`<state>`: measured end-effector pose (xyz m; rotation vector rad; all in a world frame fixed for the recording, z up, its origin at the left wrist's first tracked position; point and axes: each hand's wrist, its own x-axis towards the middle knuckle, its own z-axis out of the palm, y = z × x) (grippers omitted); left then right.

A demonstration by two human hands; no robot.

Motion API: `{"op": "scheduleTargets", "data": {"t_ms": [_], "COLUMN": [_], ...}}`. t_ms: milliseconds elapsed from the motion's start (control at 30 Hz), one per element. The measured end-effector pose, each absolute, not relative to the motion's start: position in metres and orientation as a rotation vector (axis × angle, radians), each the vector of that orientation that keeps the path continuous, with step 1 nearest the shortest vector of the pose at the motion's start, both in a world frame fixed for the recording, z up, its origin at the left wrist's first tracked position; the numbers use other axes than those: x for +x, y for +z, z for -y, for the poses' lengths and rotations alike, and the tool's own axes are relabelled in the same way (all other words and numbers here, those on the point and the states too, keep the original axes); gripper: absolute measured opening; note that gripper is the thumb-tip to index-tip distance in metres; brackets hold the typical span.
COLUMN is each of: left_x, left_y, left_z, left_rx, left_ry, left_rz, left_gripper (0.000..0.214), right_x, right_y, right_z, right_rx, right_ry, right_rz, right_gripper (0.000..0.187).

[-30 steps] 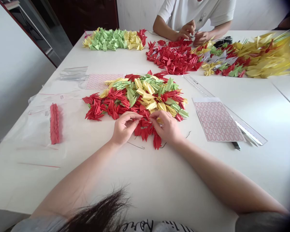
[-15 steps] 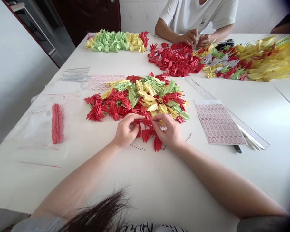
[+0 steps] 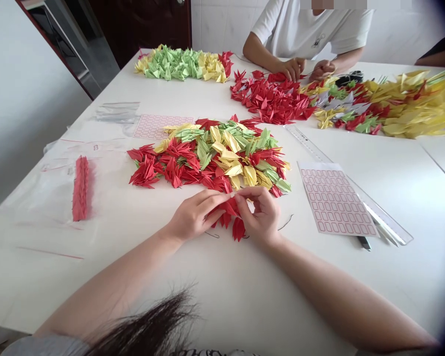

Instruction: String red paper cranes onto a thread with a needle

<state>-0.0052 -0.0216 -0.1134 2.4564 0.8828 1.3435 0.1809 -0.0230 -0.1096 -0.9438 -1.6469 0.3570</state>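
Note:
Between my two hands is a red folded paper crane (image 3: 229,205), its wings lying flat. My left hand (image 3: 193,215) is closed on its left side, with thumb and fingers stretched toward the right. On the other side my right hand (image 3: 262,215) pinches it between thumb and bent index finger, and the fingertips of both hands nearly meet. Just below hang or lie more red cranes (image 3: 239,229), partly hidden by my hands. A thin black thread (image 3: 286,222) comes out beside my right hand. Right behind my hands lies a heap of red, yellow and green paper cranes (image 3: 207,153).
On the left lies a clear plastic bag (image 3: 52,198) with a red paper bundle (image 3: 80,190). To the right are a label sheet (image 3: 335,198), a clear ruler (image 3: 389,222) and a dark-tipped tool (image 3: 364,243). Across the table, a co-worker's hands (image 3: 307,69) work behind red cranes (image 3: 274,99).
My hands have come slightly lower in the view, and my left fingers have straightened over the red crane. The co-worker's hands have moved a little apart. The whole view has shifted slightly.

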Motion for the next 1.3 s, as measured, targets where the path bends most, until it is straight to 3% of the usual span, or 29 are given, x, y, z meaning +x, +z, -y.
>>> {"op": "scheduleTargets", "data": {"t_ms": [200, 400, 800, 967, 1133, 1300], "left_x": [-0.007, -0.006, -0.006, -0.008, -0.007, -0.005], "left_y": [-0.115, -0.112, -0.108, -0.105, -0.102, -0.103], "left_z": [0.022, 0.018, 0.018, 0.018, 0.018, 0.019], "left_rx": [2.439, 2.160, 2.017, 1.979, 1.955, 1.839], "left_ry": [1.355, 1.288, 1.212, 1.111, 1.111, 1.166], "left_rz": [-0.921, -0.957, -0.967, -0.949, -0.954, -1.001], "left_gripper": [0.038, 0.015, 0.022, 0.028, 0.028, 0.016], "right_x": [0.188, 0.183, 0.183, 0.185, 0.188, 0.188], "right_y": [-0.109, -0.113, -0.112, -0.106, -0.105, -0.106], "right_z": [0.025, 0.026, 0.022, 0.020, 0.019, 0.016], "right_rx": [-0.691, -0.712, -0.888, -0.875, -0.842, -0.861], "right_ry": [0.471, 0.504, 0.475, 0.506, 0.537, 0.528], "right_rz": [1.828, 1.801, 1.795, 1.879, 1.937, 1.990], "right_gripper": [0.014, 0.025, 0.020, 0.004, 0.015, 0.015]}}
